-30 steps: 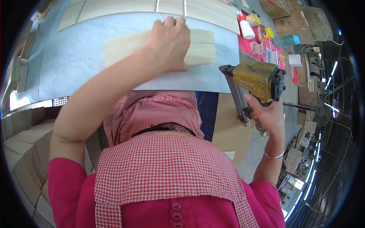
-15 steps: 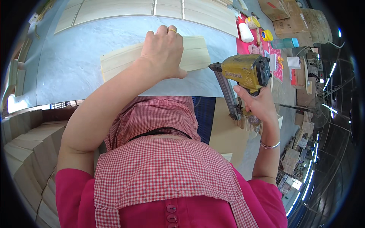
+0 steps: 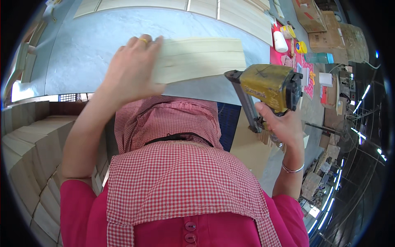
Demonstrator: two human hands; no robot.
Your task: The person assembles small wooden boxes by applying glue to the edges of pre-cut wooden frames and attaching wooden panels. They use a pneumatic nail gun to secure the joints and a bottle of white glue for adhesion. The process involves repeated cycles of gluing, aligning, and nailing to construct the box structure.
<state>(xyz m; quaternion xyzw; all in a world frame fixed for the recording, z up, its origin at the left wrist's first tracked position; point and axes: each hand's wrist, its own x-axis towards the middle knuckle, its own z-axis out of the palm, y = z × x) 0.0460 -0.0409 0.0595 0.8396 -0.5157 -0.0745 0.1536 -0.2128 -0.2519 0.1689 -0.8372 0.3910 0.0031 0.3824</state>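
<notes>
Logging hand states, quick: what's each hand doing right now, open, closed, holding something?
Left hand: partly closed, holding the pale wooden board at its left end.
Right hand: closed, holding the yellow nail gun.

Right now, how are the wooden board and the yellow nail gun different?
The wooden board is pale with faint streaks; the nail gun is yellow and black.
The board is a thin, plain strip; the nail gun is chunky, with a handle.
The board's left end is at the left hand; the nail gun is gripped by the right hand.
Both look longer than wide.
</notes>
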